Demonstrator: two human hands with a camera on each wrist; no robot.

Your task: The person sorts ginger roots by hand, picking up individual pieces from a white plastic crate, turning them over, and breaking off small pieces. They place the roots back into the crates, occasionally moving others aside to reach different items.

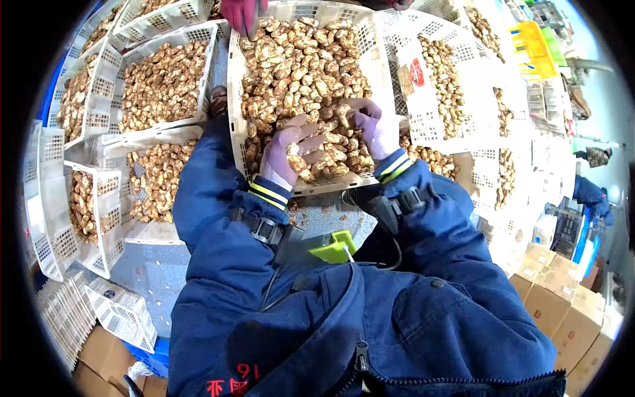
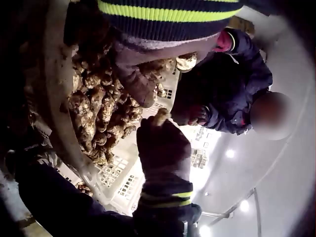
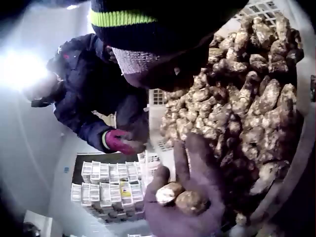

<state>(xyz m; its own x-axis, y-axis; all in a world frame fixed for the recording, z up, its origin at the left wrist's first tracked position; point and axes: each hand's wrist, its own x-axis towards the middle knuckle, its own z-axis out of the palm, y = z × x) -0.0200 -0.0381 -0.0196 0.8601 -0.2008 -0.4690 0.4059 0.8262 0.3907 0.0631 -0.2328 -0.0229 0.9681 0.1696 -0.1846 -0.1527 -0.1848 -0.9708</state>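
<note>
Both hands wear purple gloves, over a white crate [image 1: 370,53] of knobbly brown-and-white pieces [image 1: 304,73]. The left hand [image 1: 290,149] is turned palm up, its fingers partly bent around pieces. Two of them, a pale-faced piece [image 3: 169,193] and a brown piece [image 3: 191,202], lie in the left palm [image 3: 190,219] in the right wrist view. Across from it, the right hand [image 1: 372,126] pinches a small piece [image 1: 344,114] between thumb and fingers. That piece [image 2: 160,117] shows at the fingertips of the right hand [image 2: 163,148] in the left wrist view.
Crates of similar pieces flank the work, one at left [image 1: 162,83] and another at right [image 1: 446,86]. A red-gloved hand [image 1: 243,14] reaches over the far rim. A green object [image 1: 333,247] is near the lap; cardboard boxes [image 1: 562,298] stand lower right.
</note>
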